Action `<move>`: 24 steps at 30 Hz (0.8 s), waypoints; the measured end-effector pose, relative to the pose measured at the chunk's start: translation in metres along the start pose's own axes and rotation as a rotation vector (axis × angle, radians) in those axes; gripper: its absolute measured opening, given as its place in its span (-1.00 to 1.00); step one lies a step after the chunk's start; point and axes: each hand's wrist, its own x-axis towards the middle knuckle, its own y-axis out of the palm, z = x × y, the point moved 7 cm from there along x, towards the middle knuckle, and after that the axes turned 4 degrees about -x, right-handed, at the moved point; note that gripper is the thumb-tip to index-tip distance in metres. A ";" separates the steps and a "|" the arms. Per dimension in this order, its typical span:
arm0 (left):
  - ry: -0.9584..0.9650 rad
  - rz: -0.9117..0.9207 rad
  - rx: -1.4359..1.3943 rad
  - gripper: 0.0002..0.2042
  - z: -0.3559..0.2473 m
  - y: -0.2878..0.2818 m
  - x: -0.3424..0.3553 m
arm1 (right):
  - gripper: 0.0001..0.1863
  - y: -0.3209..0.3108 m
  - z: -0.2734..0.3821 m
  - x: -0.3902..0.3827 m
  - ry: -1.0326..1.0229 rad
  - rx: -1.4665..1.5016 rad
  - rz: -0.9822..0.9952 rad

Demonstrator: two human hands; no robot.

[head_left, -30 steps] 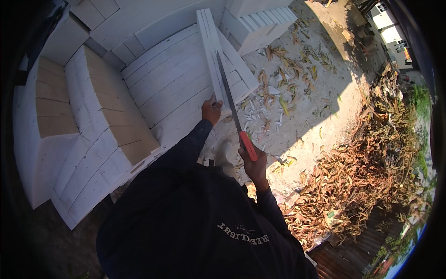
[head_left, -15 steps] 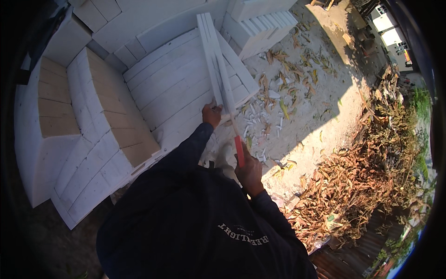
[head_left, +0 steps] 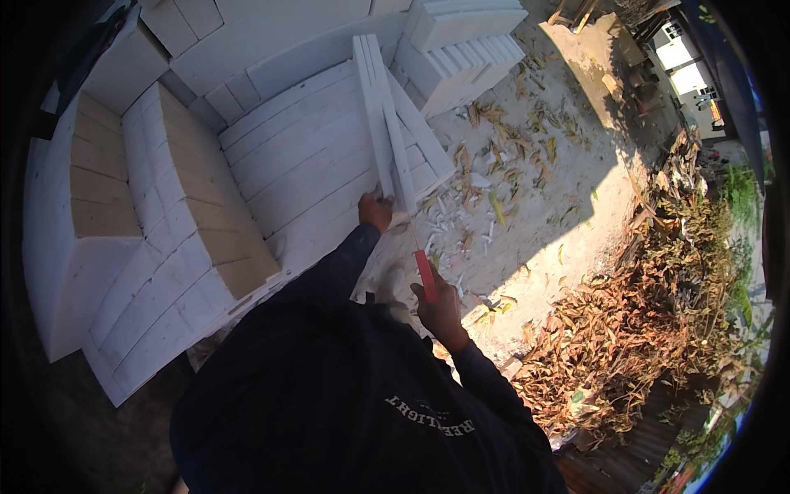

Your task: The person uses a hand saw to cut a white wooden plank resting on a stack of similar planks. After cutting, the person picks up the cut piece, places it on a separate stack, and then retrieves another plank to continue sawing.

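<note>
Saw (head_left: 426,278) sat tight in the right hand (head_left: 443,314), and a slip could cut the left hand (head_left: 375,213) holding the white block (head_left: 376,123).

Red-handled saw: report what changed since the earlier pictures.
The right hand has moved the saw leftward, more in line with the long white piece; its blade, clear at first, now looks faint. Nothing was grasped or released. The left hand stays at the piece's near end.
</note>
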 end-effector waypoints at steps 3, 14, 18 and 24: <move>0.109 -0.103 0.134 -0.50 0.022 0.000 0.007 | -0.63 -0.031 0.001 0.003 -0.006 0.485 -0.094; 0.083 -0.084 0.007 -0.50 0.034 0.006 0.009 | -0.63 -0.032 0.000 0.023 -0.055 0.391 -0.175; 0.072 -0.079 0.038 -0.52 0.035 0.003 0.009 | -0.65 -0.029 -0.001 0.037 -0.061 0.378 -0.185; -0.002 0.010 -0.046 -0.44 0.020 0.001 0.004 | -0.55 -0.018 -0.012 0.046 -0.018 0.392 -0.154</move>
